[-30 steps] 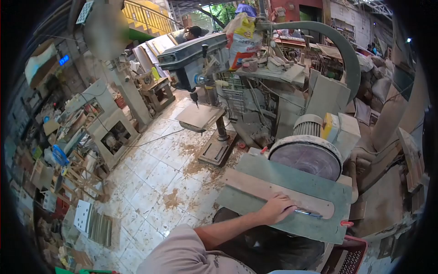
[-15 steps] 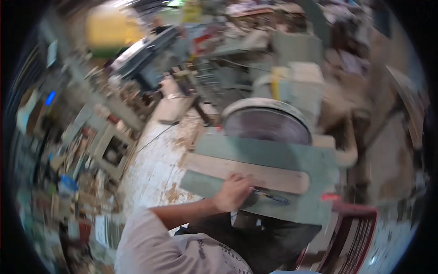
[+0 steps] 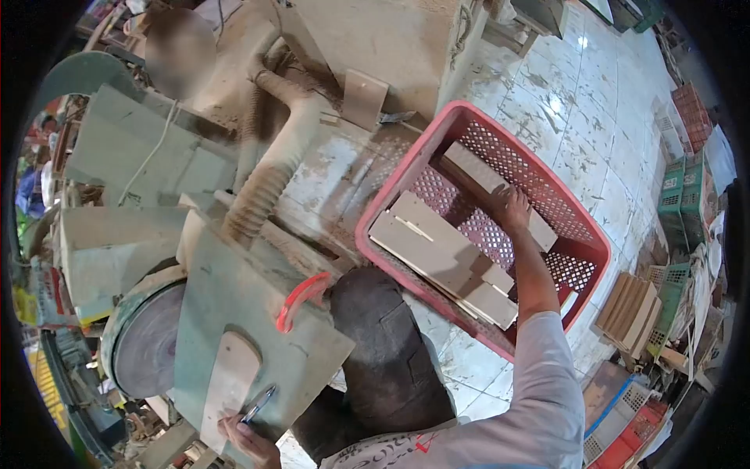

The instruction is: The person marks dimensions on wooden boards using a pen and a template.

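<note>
My left hand point(image 3: 250, 445) is at the near end of a rounded-end wooden board point(image 3: 231, 363) on a green machine table point(image 3: 293, 371). Its fingers are curled against the board, around the lower end of a pen point(image 3: 259, 402). Beside the table stands the round disc of a disc sander point(image 3: 148, 348). My right hand point(image 3: 513, 209) reaches into a red plastic basket point(image 3: 582, 223), its fingers closed over the edge of a long wooden piece point(image 3: 476, 173). Several flat wooden boards point(image 3: 437, 238) lie stacked on the basket's near left side.
A red curved object point(image 3: 301, 301) sits at the table's edge. Behind it runs a dusty ribbed hose point(image 3: 266, 184). On the right stand stacked wood pieces point(image 3: 627, 311) and green crates point(image 3: 680, 195). The tiled floor point(image 3: 586, 102) carries scattered dust and scraps.
My view has swung right from the sander to the basket. My right hand, out of view before, is now in the basket on a wooden piece. My left hand stays at the board.
</note>
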The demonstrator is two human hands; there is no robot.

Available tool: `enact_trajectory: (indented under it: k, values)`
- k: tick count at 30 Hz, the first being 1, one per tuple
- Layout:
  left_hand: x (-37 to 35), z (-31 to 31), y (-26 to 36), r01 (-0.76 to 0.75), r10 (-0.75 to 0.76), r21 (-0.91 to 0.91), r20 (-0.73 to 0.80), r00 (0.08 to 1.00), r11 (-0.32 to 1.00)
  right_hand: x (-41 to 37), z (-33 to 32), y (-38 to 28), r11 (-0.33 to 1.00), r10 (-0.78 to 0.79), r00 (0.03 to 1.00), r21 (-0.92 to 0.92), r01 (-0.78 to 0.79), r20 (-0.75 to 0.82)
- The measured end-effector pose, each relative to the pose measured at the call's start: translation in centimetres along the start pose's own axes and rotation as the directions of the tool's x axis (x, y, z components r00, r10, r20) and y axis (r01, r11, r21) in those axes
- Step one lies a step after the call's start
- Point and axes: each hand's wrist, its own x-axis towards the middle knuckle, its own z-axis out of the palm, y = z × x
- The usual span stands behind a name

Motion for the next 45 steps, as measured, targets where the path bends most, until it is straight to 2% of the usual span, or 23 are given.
enact_trajectory:
  k: [2,5,9,10,14,16,17,19,20,23,25,27,29,31,32,33,35,36,37,39,40,42,45]
  values:
    - [-0.1,-0.2,-0.4,0.088,-0.088,0.038,-0.012,0.996,0.995,0.5,0.3,0.2,0.999,0.015,0.999,-0.052,-0.012,0.052]
    - [-0.3,0.1,-0.9,0.061,-0.061,-0.009,-0.051,0.997,0.998,1.4,1.4,0.8,0.996,0.012,0.995,-0.093,-0.003,0.095]
    - [-0.3,-0.4,-0.3,0.161,-0.161,0.0,-0.007,0.987,0.987,1.9,0.6,-0.8,0.994,0.101,0.995,-0.033,-0.101,-0.007]
    - [-0.4,-0.7,-0.5,0.119,-0.12,0.083,0.016,0.993,0.989,2.2,0.7,-1.1,0.987,0.158,0.987,-0.013,-0.159,-0.043]
    - [-0.7,-0.2,-0.4,0.154,-0.149,0.079,-0.062,0.987,0.985,2.9,1.3,0.0,0.994,0.027,0.998,-0.106,-0.033,-0.062]
    - [-1.0,-0.4,-0.8,0.191,-0.189,0.037,-0.055,0.98,0.981,3.3,0.4,-0.4,0.991,0.099,0.988,-0.098,-0.088,0.121]
    - [-1.1,-0.2,-1.1,0.199,-0.196,0.038,-0.063,0.979,0.979,3.4,-0.1,-0.8,0.992,0.089,0.989,-0.095,-0.077,0.119]
    - [-1.4,0.4,-1.6,0.124,-0.097,0.142,-0.178,0.979,0.982,3.0,-1.4,-1.5,0.986,0.122,0.977,-0.136,-0.099,0.173]
    - [-1.5,0.3,-1.8,0.136,-0.108,0.14,-0.19,0.976,0.981,3.3,-0.8,-0.9,0.993,0.079,0.985,-0.096,-0.065,0.153]
    - [-1.1,0.0,-1.1,0.054,-0.039,0.109,-0.135,0.99,0.993,3.2,0.7,-0.4,0.99,0.062,0.995,-0.13,-0.052,0.072]
    - [-0.5,-0.3,-0.4,-0.003,0.011,0.089,-0.089,0.996,0.996,3.3,1.2,-0.1,0.993,0.077,0.987,-0.103,-0.063,0.142]
    - [0.1,-0.4,0.3,-0.059,0.062,0.065,-0.041,0.997,0.996,2.5,1.8,0.3,0.996,0.056,0.997,-0.069,-0.053,0.048]
    - [0.6,-0.5,1.0,-0.081,0.083,0.07,-0.015,0.996,0.994,2.0,0.6,-0.4,0.99,0.138,0.983,-0.044,-0.133,0.122]
    - [1.3,0.0,1.4,-0.179,0.182,0.045,-0.069,0.981,0.983,1.5,2.1,1.9,0.985,-0.089,0.995,-0.145,0.096,0.052]
    - [1.6,-0.1,1.5,-0.209,0.21,0.031,-0.061,0.976,0.978,1.7,3.3,4.0,0.92,-0.265,0.96,-0.274,0.28,0.09]
    - [1.7,-0.2,1.4,-0.237,0.238,0.018,-0.052,0.97,0.971,2.4,5.3,6.2,0.933,-0.261,0.965,-0.254,0.255,0.01]
    - [1.3,0.4,0.8,-0.262,0.261,0.009,-0.13,0.957,0.965,3.4,7.3,9.8,0.844,-0.387,0.92,-0.378,0.379,0.058]
    - [1.5,-0.1,1.1,-0.219,0.223,0.058,-0.071,0.972,0.974,1.9,4.7,8.0,0.941,-0.306,0.948,-0.126,0.314,0.082]
    - [1.7,-0.3,1.4,-0.182,0.184,0.096,-0.015,0.983,0.979,0.9,2.2,7.4,0.97,-0.225,0.965,0.123,0.209,0.134]
    - [2.5,-0.8,2.5,-0.138,0.141,0.062,-0.05,0.989,0.988,-0.3,0.7,7.6,0.875,-0.444,0.896,-0.217,0.432,-0.009]
    - [2.6,-1.0,2.9,-0.12,0.121,0.017,-0.06,0.991,0.993,-0.9,-1.1,6.6,0.867,-0.46,0.887,-0.227,0.443,-0.026]
    - [2.3,-0.8,2.4,-0.104,0.099,-0.046,-0.094,0.991,0.994,-5.7,-7.2,2.2,0.942,-0.33,0.937,0.023,0.335,-0.119]
    - [2.2,-1.1,2.0,-0.108,0.084,-0.152,-0.152,0.985,0.982,-8.5,-12.7,0.2,0.918,-0.379,0.917,0.073,0.389,-0.122]
